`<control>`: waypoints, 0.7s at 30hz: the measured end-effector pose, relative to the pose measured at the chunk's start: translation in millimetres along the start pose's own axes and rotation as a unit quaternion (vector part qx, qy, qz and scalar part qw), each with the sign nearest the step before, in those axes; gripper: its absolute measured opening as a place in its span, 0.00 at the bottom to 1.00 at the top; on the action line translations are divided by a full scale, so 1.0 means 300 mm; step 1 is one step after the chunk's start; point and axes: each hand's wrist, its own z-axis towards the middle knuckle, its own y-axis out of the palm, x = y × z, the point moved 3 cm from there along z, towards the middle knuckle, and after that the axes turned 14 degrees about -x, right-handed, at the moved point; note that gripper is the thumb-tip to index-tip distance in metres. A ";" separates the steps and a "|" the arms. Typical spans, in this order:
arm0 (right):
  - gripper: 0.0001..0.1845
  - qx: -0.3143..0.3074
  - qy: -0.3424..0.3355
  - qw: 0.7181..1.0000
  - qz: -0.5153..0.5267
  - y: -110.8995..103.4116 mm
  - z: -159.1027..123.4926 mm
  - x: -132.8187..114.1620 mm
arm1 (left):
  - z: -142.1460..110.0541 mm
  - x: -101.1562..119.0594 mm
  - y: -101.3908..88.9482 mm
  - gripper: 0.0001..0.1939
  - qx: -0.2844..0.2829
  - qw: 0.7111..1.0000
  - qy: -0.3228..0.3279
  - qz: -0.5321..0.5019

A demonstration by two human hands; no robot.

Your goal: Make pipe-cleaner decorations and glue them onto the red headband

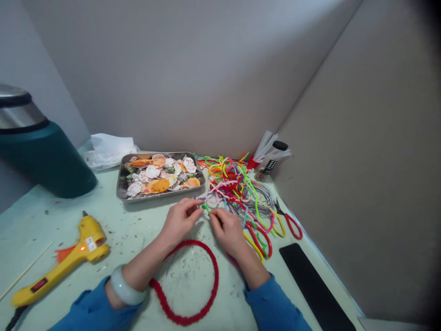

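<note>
Working with both hands, we have a short green fuzzy piece (pixel 206 208) at our fingertips, just in front of the shell tray (pixel 160 198) and above the surface (pixel 134 234). The right hand (pixel 228 230) pinches its near end between thumb and bent fingers; the left hand (pixel 178 222) has thumb and forefinger about the other end, though we cannot tell whether they grip or only touch it. To handle so small a piece well, we should hold it steady with one hand and make small turns with the other, keeping the fingertips from hiding it. Our wrists are best kept low and relaxed, clear of the red fuzzy loop (pixel 217 276) lying between the forearms, and away from the yellow glue gun (pixel 87 239), whose lit light suggests heat.
</note>
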 end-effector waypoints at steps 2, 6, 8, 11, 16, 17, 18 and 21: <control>0.08 -0.005 -0.008 1.000 -0.030 -0.005 -0.001 0.000 | -0.008 0.006 0.005 0.13 -0.002 0.994 0.038 0.102; 0.09 -0.023 -0.013 0.995 -0.097 -0.014 -0.005 -0.012 | -0.028 0.012 0.015 0.12 0.005 0.972 0.040 0.232; 0.10 -0.024 -0.012 0.993 -0.113 -0.016 -0.006 -0.016 | -0.033 0.018 0.016 0.11 0.001 0.965 0.036 0.261; 0.09 -0.007 -0.010 0.995 -0.095 -0.016 -0.005 -0.009 | -0.029 0.022 0.015 0.11 -0.014 0.969 0.034 0.245; 0.08 0.041 -0.001 0.999 -0.036 -0.011 -0.002 0.018 | -0.004 -0.011 0.008 0.10 -0.006 0.995 -0.013 0.097; 0.08 0.043 -0.001 0.999 -0.030 -0.009 -0.002 0.021 | 0.000 -0.024 0.009 0.11 0.001 0.998 -0.028 0.063; 0.08 0.043 -0.002 0.999 -0.024 -0.008 -0.001 0.021 | 0.003 -0.036 0.010 0.12 0.010 0.999 -0.041 0.028; 0.08 0.042 -0.015 0.999 -0.011 -0.006 -0.003 0.008 | 0.007 -0.062 0.014 0.14 0.025 0.995 -0.065 -0.077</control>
